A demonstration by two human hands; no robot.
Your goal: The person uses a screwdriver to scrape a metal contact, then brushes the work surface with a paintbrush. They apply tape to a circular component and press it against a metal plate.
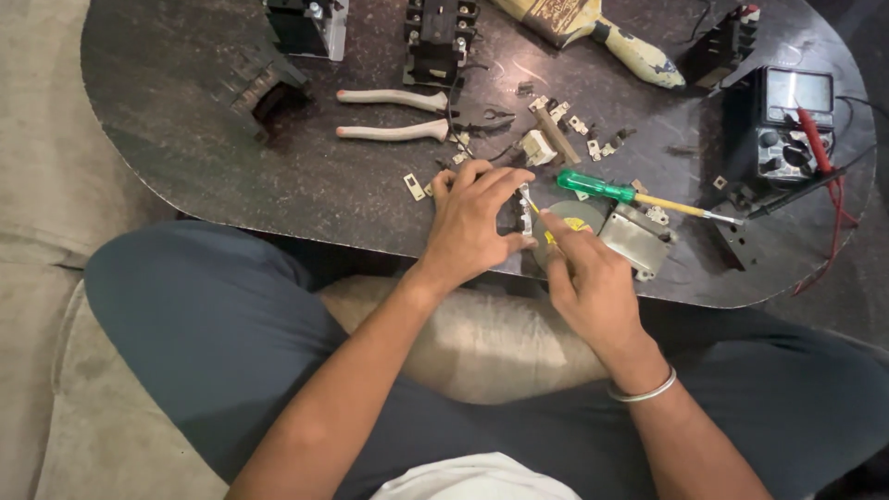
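Note:
My left hand (pixel 472 222) grips a small black and metal electrical part (pixel 523 211) at the near edge of a dark oval table (pixel 204 148). My right hand (pixel 588 273) pinches a thin tool with a yellow tip against that part, and its fingers lie over a round grey roll of tape (pixel 574 218). A screwdriver with a green handle (pixel 611 191) lies just beyond my right hand. Right of the roll sits a grey metal housing (pixel 639 243).
White-handled pliers (pixel 398 116) lie open mid-table. Small metal contacts and screws (pixel 574 125) are scattered by them. Black contactor blocks (pixel 440 37) stand at the far edge. A multimeter (pixel 787 125) with red leads sits at the right. A worn brush (pixel 602 32) lies at the back.

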